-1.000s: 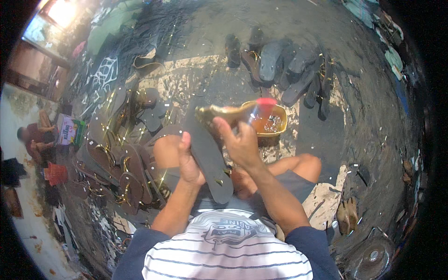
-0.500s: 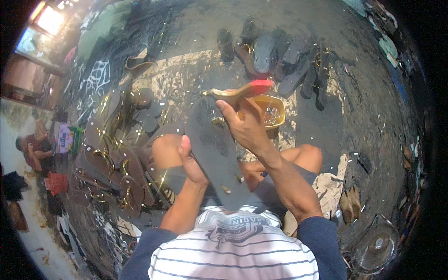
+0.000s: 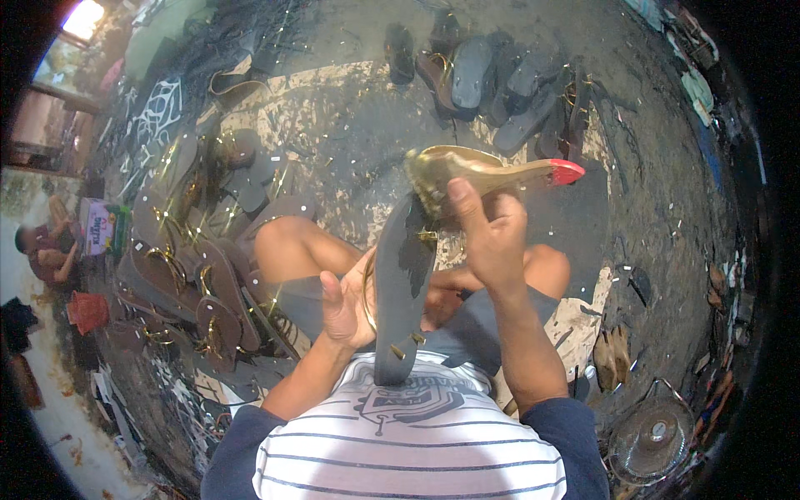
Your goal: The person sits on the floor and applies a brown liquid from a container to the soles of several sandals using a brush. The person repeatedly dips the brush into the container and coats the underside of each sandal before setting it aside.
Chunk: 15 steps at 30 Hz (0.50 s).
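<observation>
My left hand (image 3: 346, 312) grips a dark grey flip-flop (image 3: 400, 292) by its left edge, thumb raised. The sole stands at a steep angle, its heel end close to my shirt. Short gold strap ends poke out of the face toward me, and a thin gold strap curves along the side by my left palm. Above the sole's far end, my right hand (image 3: 492, 237) is closed on a foot-shaped wooden last (image 3: 500, 173) with a red end pointing right. The last's left end is blurred and gold-coloured, near or against the flip-flop; contact cannot be made out.
Brown sandals with gold straps (image 3: 208, 287) are heaped at my left. Dark soles (image 3: 475, 75) lie across the far side. Flattened cardboard (image 3: 321, 92) covers part of the floor. At right are wooden foot forms (image 3: 612, 358) and a round fan (image 3: 654, 437). Another person (image 3: 54, 242) sits far left.
The last has moved right and turned, its red end now farther right. The flip-flop has tilted more upright. The yellow container behind my right hand is no longer visible.
</observation>
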### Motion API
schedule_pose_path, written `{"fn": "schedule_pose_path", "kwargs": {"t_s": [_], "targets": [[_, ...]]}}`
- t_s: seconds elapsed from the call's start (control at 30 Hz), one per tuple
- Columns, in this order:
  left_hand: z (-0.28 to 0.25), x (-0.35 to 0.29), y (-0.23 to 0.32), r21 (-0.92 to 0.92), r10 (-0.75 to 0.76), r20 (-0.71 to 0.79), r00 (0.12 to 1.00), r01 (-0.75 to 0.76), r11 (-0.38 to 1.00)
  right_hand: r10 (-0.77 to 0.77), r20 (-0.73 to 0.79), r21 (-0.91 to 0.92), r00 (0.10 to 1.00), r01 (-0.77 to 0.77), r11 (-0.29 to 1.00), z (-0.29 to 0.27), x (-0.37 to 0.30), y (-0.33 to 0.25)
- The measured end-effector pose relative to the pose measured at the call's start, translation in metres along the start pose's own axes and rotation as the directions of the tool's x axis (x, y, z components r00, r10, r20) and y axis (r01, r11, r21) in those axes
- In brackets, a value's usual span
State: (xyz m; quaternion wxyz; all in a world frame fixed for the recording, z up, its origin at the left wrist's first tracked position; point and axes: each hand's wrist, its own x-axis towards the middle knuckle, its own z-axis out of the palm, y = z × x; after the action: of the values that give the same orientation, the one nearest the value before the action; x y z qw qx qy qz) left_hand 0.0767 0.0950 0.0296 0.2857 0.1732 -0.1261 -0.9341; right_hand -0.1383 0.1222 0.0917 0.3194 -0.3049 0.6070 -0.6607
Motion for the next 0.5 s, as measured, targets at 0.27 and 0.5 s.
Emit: {"fn": "schedule_pose_path", "kwargs": {"t_s": [0.27,0.5], "targets": [[0.017,-0.02,-0.008,0.334,0.008,-0.072,0.997,0.016,0.942,-0.088,0.03,-0.764,0.996,0.08,0.641,-0.084,0.072,0.159],[-0.029,-0.008,0.019,0.205,0.265,-0.182,0.947,-0.227,0.952,-0.403,0.03,-0.638,0.915,0.328,0.697,-0.096,0.077,0.129]]}}
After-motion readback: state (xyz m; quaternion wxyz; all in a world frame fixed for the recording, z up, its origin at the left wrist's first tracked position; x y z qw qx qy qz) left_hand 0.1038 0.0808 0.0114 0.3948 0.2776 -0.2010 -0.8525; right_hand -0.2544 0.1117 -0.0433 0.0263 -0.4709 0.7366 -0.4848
